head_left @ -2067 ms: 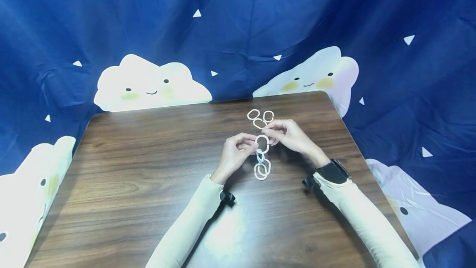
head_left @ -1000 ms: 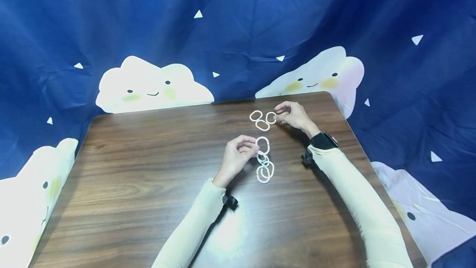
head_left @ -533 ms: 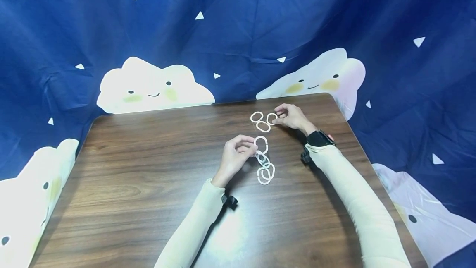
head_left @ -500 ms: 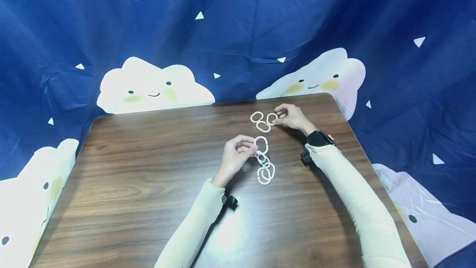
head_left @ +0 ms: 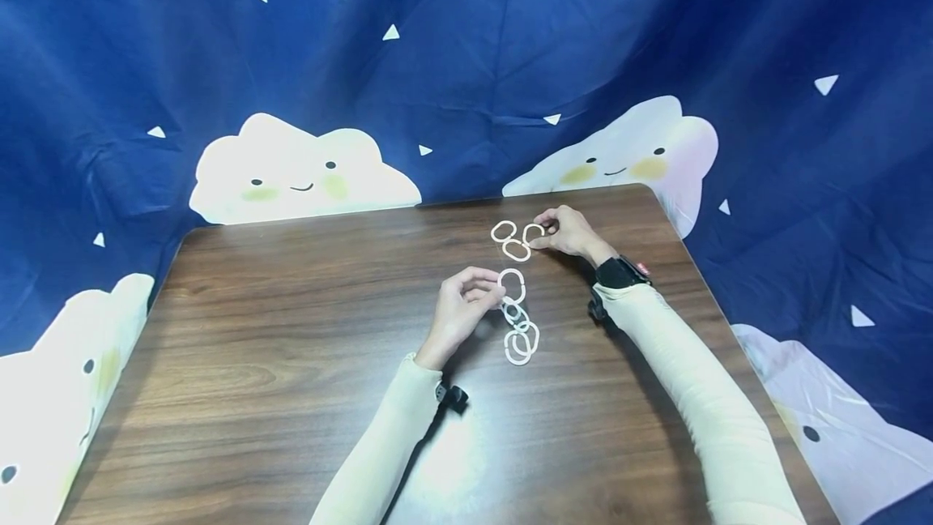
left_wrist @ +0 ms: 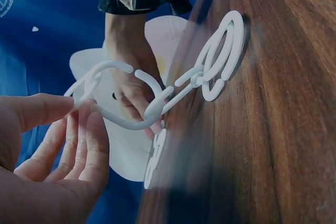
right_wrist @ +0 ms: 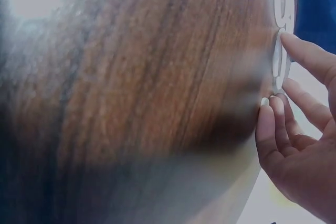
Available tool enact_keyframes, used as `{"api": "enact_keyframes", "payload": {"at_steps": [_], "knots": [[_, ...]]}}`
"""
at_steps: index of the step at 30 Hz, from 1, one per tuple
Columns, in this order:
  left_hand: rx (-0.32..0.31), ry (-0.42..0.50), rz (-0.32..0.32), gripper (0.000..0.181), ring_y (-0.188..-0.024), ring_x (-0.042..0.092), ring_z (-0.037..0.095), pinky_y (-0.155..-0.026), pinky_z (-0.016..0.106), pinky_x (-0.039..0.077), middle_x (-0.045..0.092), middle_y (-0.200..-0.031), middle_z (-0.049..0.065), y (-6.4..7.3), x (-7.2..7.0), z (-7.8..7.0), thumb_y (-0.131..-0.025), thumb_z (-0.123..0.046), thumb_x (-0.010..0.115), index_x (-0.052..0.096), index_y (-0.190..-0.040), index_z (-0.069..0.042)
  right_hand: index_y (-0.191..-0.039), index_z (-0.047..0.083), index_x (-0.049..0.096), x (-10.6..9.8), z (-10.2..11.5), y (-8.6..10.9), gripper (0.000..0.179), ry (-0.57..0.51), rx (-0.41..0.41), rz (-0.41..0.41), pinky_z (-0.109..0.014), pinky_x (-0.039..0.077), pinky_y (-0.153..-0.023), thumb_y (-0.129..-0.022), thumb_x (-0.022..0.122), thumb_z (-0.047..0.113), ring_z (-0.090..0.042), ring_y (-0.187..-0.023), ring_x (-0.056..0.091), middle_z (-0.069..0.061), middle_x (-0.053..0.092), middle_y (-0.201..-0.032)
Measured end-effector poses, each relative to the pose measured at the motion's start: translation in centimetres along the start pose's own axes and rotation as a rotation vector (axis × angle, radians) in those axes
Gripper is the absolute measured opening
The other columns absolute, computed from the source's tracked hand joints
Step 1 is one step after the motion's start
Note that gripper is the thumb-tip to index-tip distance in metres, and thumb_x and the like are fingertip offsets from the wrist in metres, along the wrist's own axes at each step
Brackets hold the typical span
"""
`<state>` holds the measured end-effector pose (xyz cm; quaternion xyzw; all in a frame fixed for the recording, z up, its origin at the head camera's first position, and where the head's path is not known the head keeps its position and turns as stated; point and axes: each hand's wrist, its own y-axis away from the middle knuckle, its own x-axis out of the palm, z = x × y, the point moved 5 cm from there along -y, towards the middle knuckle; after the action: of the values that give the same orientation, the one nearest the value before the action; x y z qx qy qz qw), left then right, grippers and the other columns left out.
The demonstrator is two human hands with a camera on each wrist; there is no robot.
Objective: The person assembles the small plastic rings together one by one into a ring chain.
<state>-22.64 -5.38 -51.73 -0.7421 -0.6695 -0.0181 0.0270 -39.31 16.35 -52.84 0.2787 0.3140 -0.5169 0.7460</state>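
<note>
My left hand [head_left: 461,308] pinches, between thumb and fingertips, one end of a chain of white C-shaped plastic links [left_wrist: 126,125]. The top of the chain is raised. Its lower links [left_wrist: 235,24] lie overlapped on the table, and an open gap shows in a raised link in the left wrist view. Farther back, my right hand [head_left: 570,233] has thumb and index finger at the two sides of a loose white link [head_left: 524,235] lying on the table. Two more loose links, one at the left [head_left: 493,232] and one in front [head_left: 516,260], lie against each other beside it.
The brown wood-grain table [head_left: 291,330] extends widely to the left. Behind it hangs a blue curtain [head_left: 452,39] with cloud faces. A small black camera [head_left: 456,399] sits on the left wrist, and a black band [head_left: 619,272] wraps the right.
My right hand has left the chain's top and moved back to the loose links; its thumb has slid slightly nearer along the right one. The left hand stays at the chain.
</note>
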Motion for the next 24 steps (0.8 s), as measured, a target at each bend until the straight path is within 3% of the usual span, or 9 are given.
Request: {"api": "enact_keyframes", "payload": {"at_steps": [3,7,15,21,24], "knots": [[0.002,0.006,0.006,0.027,-0.074,0.075,0.012,-0.077,0.029,0.068,0.075,-0.100,0.024,0.0,0.0,0.1,-0.090,0.001,0.075,0.068,-0.115,0.009,-0.125,-0.001,0.069,0.0,0.0,0.0,0.052,-0.007,0.005,-0.006,-0.029,0.047,-0.089,-0.081,0.089,0.018,-0.031,-0.103,0.065,-0.020,0.071,-0.119],[0.008,0.010,0.008,0.031,-0.073,0.073,0.007,-0.076,0.026,0.067,0.075,-0.099,0.024,0.1,0.1,0.0,-0.091,0.001,0.075,0.066,-0.118,0.013,-0.122,-0.001,0.070,0.0,-0.1,-0.1,0.051,-0.014,0.017,-0.017,-0.028,0.046,-0.087,-0.079,0.091,0.017,-0.029,-0.100,0.063,-0.018,0.070,-0.113],[-0.012,0.006,-0.007,0.026,-0.074,0.073,0.010,-0.077,0.026,0.067,0.074,-0.102,0.029,0.0,-0.1,0.2,-0.090,0.001,0.076,0.070,-0.115,0.007,-0.119,-0.002,0.062,0.0,-0.1,0.2,0.055,-0.057,0.023,-0.035,-0.026,0.047,-0.085,-0.075,0.093,0.011,-0.028,-0.097,0.063,-0.018,0.066,-0.111],[-0.007,-0.002,-0.009,0.027,-0.080,0.077,0.027,-0.076,0.026,0.067,0.075,-0.101,0.028,-0.1,-0.2,0.3,-0.090,0.001,0.076,0.069,-0.115,0.009,-0.129,0.000,0.061,0.0,-0.1,0.8,0.060,-0.019,0.015,-0.031,-0.032,0.047,-0.086,-0.078,0.091,0.011,-0.027,-0.096,0.061,-0.018,0.067,-0.108],[-0.004,-0.006,-0.007,0.028,-0.077,0.076,0.020,-0.076,0.025,0.067,0.075,-0.101,0.028,-0.1,-0.2,0.2,-0.090,0.003,0.075,0.068,-0.116,0.011,-0.127,0.001,0.064,0.1,-0.2,1.1,0.056,-0.005,0.014,-0.023,-0.032,0.047,-0.085,-0.079,0.090,0.013,-0.026,-0.094,0.062,-0.016,0.069,-0.103]]}}
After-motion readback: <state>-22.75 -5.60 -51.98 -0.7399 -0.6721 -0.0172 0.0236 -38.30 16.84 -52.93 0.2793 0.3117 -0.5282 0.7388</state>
